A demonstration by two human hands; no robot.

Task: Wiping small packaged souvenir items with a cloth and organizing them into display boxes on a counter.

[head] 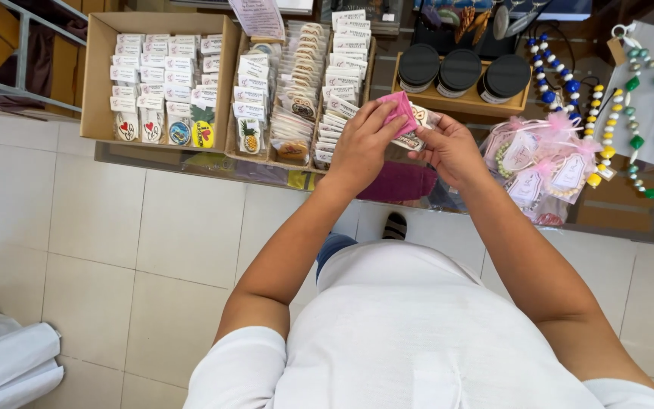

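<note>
1. Above the front edge of the display counter [191, 160], the person's left hand [362, 144] and right hand [452, 150] meet over a small clear packet [415, 127] topped by a pink cloth [400, 108].
2. Left hand: fingers together, pinched on the pink cloth at the packet's upper edge.
3. Right hand: fingers curled and closed on the packet's right side, thumb across its face.
4. The packet is held in the air, clear of the counter, just in front of the rows of carded items.
5. To the left, a cardboard box [96, 76] holds rows of small carded badges; a second tray [297, 83] stands beside it, touching.
6. Behind the hands, a wooden tray [463, 102] carries three black-lidded jars [459, 70].
7. To the right, pink-ribboned bags [539, 163] lie close to the right wrist; bead strings [649, 113] hang beyond.
8. Open room: pale tiled floor [92, 250] runs free on the person's left, up to white rolls [9, 363] at the lower left edge.
</note>
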